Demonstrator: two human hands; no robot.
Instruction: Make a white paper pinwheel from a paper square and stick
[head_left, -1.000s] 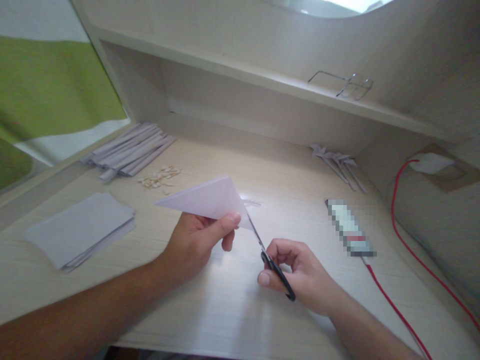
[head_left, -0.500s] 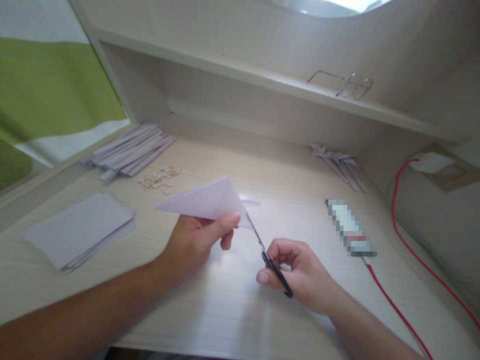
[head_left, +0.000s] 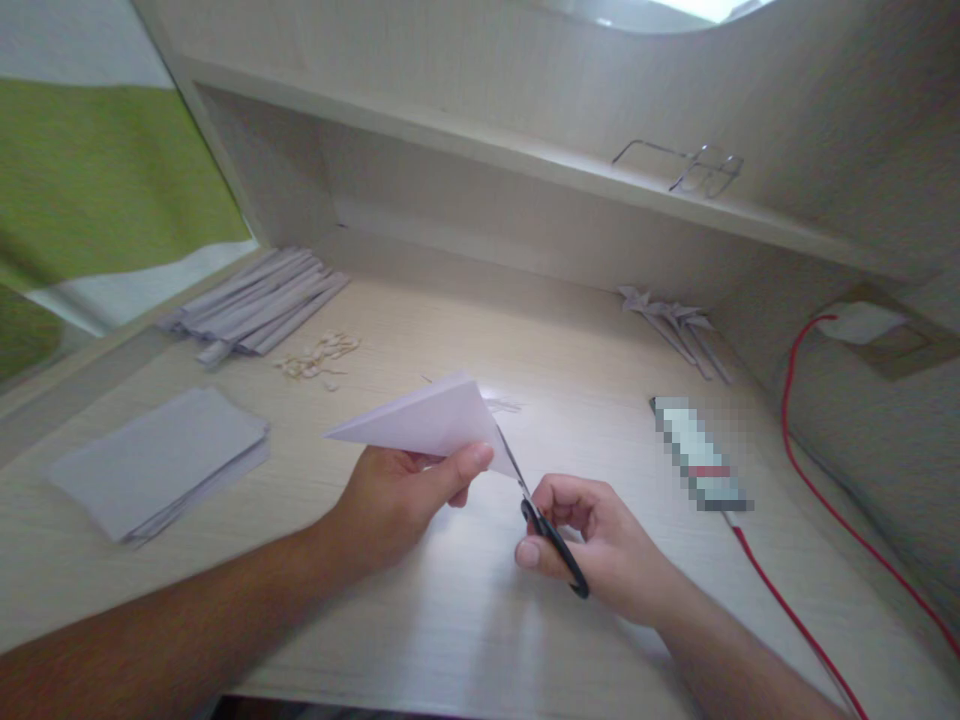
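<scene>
**Head view: scissors biting into the folded sheet's right edge**

Head camera looked down on both my hands above the desk (head_left: 465,640). My left hand (head_left: 397,495) held the folded paper triangle (head_left: 424,420) off the desk, thumb clamped over the near edge and the other fingers tucked beneath it, so the sheet sat just above my knuckles with its long point running away to the left. My right hand (head_left: 592,545) was closed through the black loops of the scissors (head_left: 544,520), fingers curled together; the blades ran up and left from my thumb and met the paper's right corner, right beside my left thumb tip. Whether the blades were parted I could not tell.

To cut well, I judged the paper needed to stay taut and level, my pinching thumb kept clear of the blade line, and the stroke short and slow.

My left forearm came in low from the near left, wrist straight. My right forearm came from the near right, wrist cocked inward.

Beyond my left fingers lay a paper stack (head_left: 161,460) and rolled paper strips (head_left: 259,300).
</scene>
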